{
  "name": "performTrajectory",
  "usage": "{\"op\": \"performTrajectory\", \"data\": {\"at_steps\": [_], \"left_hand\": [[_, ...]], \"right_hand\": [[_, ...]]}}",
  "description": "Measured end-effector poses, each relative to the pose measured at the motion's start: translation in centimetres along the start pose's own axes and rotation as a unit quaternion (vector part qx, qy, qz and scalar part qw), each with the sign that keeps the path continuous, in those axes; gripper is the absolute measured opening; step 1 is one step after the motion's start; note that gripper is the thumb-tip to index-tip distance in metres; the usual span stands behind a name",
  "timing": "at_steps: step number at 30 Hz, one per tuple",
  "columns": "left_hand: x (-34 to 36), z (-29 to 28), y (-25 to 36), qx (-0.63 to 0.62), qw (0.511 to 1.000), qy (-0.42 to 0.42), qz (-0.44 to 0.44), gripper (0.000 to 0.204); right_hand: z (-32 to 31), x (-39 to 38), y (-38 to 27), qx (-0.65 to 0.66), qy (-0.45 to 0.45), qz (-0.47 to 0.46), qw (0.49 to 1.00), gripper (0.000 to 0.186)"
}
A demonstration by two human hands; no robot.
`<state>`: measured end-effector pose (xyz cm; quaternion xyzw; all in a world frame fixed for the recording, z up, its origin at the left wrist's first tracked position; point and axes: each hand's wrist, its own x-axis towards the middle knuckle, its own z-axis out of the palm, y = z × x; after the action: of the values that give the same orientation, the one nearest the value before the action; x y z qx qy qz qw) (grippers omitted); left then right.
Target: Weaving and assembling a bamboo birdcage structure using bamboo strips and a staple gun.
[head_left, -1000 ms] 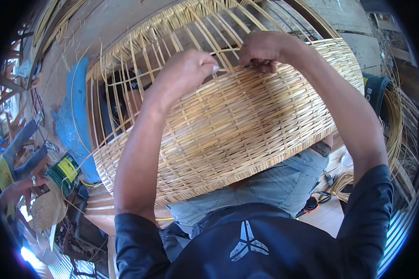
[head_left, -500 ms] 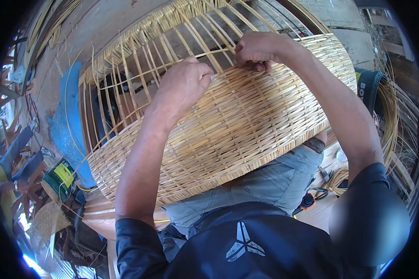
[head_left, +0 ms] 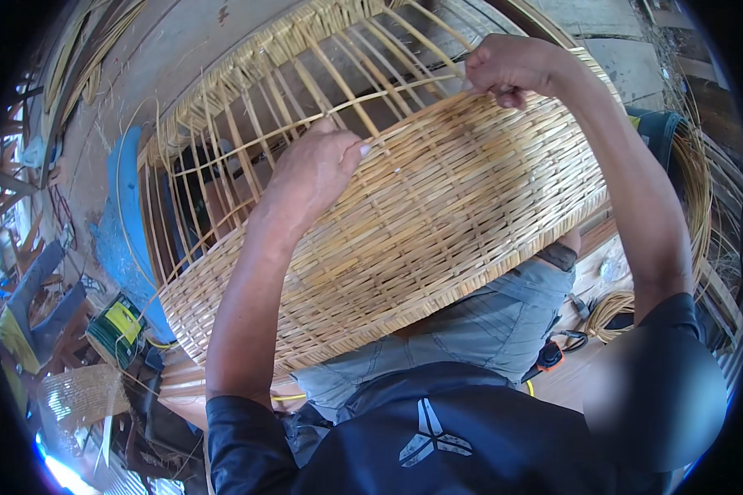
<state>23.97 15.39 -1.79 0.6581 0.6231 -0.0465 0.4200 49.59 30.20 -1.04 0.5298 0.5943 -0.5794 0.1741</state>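
A woven rattan panel (head_left: pixel 421 214) lies across my lap, its finished weave nearest me and its bare stakes (head_left: pixel 338 74) running on to the far side. My right hand (head_left: pixel 512 70) is closed at the far right of the woven edge, pinching a thin rattan strand (head_left: pixel 404 87) that crosses the stakes. Farther left, my left hand (head_left: pixel 309 173) rests with curled fingers on the stakes and the edge of the weave, thumb toward the right. What lies under its fingers is hidden.
A blue curved piece (head_left: pixel 128 206) stands at the left of the panel. Beside it is a green container with a yellow label (head_left: pixel 115 326). Another green container (head_left: pixel 656 136) and coiled rattan (head_left: pixel 698 206) are at the right. A smaller coil (head_left: pixel 611 315) lies near my right elbow.
My right hand has moved right and away from me along the woven edge, widening the distance between my hands. My left hand has shifted slightly toward me. The panel's view has shifted a little.
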Motion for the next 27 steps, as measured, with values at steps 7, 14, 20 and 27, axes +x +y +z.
{"op": "performTrajectory", "data": {"at_steps": [7,14,20,27], "left_hand": [[2.0,1.2,5.4,-0.11,0.981,0.154,0.042,0.027],[4.8,2.2,6.8,-0.087,0.971,0.211,0.066,0.029],[3.6,2.3,6.7,-0.091,0.967,0.231,0.06,0.018],[4.7,1.9,7.0,-0.126,0.978,0.165,-0.018,0.022]], "right_hand": [[0.1,-0.4,-0.1,-0.021,0.015,-0.032,0.999,0.023],[0.2,-0.4,-0.1,0.012,0.019,-0.056,0.998,0.013],[2.7,3.0,0.2,-0.229,0.099,-0.076,0.965,0.02],[3.0,3.4,-1.4,-0.263,0.06,0.002,0.963,0.021]]}}
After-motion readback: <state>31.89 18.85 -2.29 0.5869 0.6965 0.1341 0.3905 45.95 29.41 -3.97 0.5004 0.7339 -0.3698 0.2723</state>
